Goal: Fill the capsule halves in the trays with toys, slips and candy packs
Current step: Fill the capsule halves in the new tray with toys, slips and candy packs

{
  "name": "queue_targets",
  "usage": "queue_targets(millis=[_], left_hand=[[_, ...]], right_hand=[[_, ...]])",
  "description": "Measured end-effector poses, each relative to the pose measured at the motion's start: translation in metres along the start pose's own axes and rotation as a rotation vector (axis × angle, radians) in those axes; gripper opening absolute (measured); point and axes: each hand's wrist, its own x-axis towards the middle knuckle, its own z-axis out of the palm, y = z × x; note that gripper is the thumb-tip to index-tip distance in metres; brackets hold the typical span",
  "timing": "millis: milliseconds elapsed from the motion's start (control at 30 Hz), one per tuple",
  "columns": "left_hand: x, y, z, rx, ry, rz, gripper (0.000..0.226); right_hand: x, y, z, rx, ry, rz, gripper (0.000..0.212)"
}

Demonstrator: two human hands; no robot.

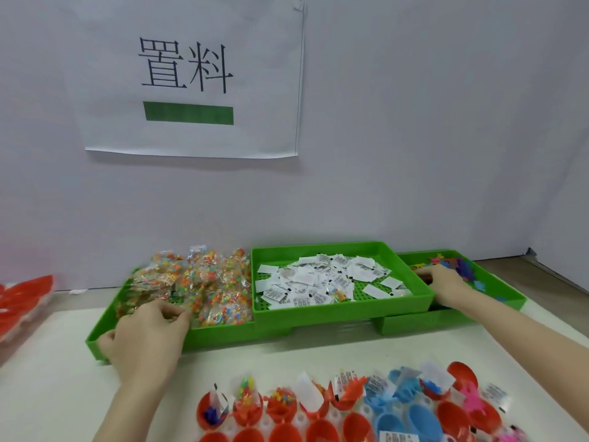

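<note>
At nine o'clock, at the left edge, we see a stack of red capsule halves (22,298) lying on the white table (63,362). Toward ten o'clock sits the left green tray (95,338), heaped with clear candy packs (197,282); our left hand (143,336) reaches over its near wall, fingertips bunched together and pinching at a pack near the front of the heap. At twelve o'clock the middle green tray (344,311) rests raised on the edges of its neighbours and holds loose white paper slips (318,279), with one stray candy pack among them. Above it, on the wall, hangs a paper sign (191,78) with two large characters and a green bar. At two o'clock the right green tray (452,323) holds colourful toys (452,264); our right hand (443,285) lies inside it with fingers curled down among them, though we cannot tell whether it grips anything. At six o'clock, along the near edge, the capsule tray (301,419) carries rows of red and blue halves (414,419), the far row already stuffed with toys, slips and candy.
</note>
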Motion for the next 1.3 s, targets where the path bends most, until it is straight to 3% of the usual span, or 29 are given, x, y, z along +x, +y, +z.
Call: queue_targets(millis=[133,333,433,600,733,833,933,1100,1200,1300], left_hand=[[0.003,-0.003,0.002,-0.010,0.048,0.052,0.003],[-0.003,0.001,0.002,-0.174,0.193,0.129,0.003],[-0.002,0.003,0.001,-0.238,0.250,0.121,0.007],[-0.001,0.008,-0.007,-0.364,0.288,0.162,0.021],[0.000,0.010,-0.010,-0.387,0.283,0.172,0.026],[0.001,0.011,-0.010,-0.367,0.275,0.161,0.023],[0.001,0.013,-0.010,-0.355,0.278,0.150,0.022],[0.002,0.012,-0.010,-0.423,0.264,0.161,0.026],[0.004,0.012,-0.009,-0.430,0.250,0.204,0.022],[0.005,0.011,-0.007,-0.427,0.196,0.246,0.014]], right_hand=[[0.002,0.001,0.001,0.009,0.193,0.018,0.005],[0.000,0.000,-0.005,-0.109,0.367,0.053,0.026],[-0.004,-0.002,-0.011,-0.174,0.322,0.036,0.020],[-0.008,-0.004,-0.018,0.047,0.331,0.052,0.015],[-0.008,-0.001,-0.016,-0.229,0.064,0.160,0.036],[-0.008,-0.002,-0.017,-0.282,0.024,0.153,0.024],[-0.010,-0.004,-0.017,-0.204,0.144,0.123,0.006],[-0.012,-0.004,-0.016,-0.150,0.343,0.079,0.017],[-0.008,-0.009,-0.018,0.106,0.442,0.056,0.009],[-0.010,-0.028,-0.020,0.351,0.374,0.006,0.016]])
